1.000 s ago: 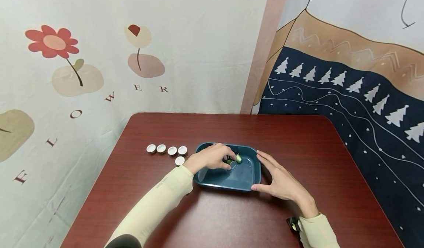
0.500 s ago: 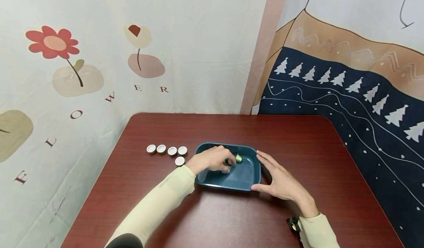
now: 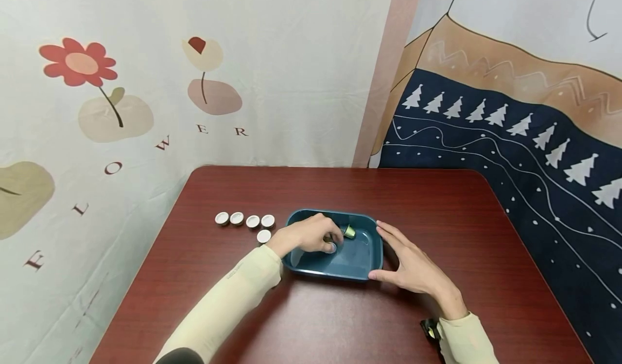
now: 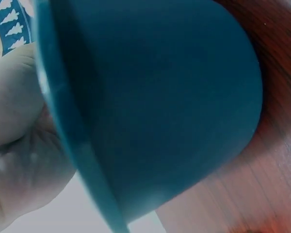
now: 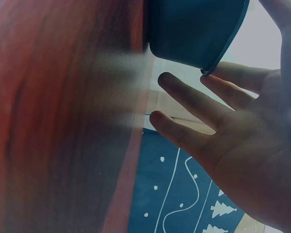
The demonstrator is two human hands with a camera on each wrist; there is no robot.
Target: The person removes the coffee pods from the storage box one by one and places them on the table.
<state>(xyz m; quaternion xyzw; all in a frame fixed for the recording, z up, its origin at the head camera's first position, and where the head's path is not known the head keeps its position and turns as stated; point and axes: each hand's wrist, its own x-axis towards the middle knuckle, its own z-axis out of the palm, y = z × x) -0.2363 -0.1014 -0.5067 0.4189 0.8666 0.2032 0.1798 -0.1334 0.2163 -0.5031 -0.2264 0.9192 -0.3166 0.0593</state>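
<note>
My left hand (image 3: 316, 234) reaches over the left side of a dark teal tray (image 3: 359, 269) and pinches a small coffee capsule (image 3: 331, 248) low inside it. The capsule's pale round lid shows under the fingertips; the rest is hidden by the hand. Just to the right, a green coffee capsule (image 3: 349, 231) lies on its side in the tray. In the left wrist view the tray's outer wall (image 4: 174, 97) covers most of that hand. My right hand (image 3: 413, 264) is spread at the tray's right end, with thumb and fingertips touching the rim.
Several coffee capsules (image 3: 252, 222) with white lids upward stand on the red-brown table (image 3: 320, 321) left of the tray. A printed curtain (image 3: 291, 83) hangs behind the table's far edge.
My left hand has drawn slightly left inside the tray with the pinched capsule, leaving the green capsule more in view. The right hand keeps its place on the rim.
</note>
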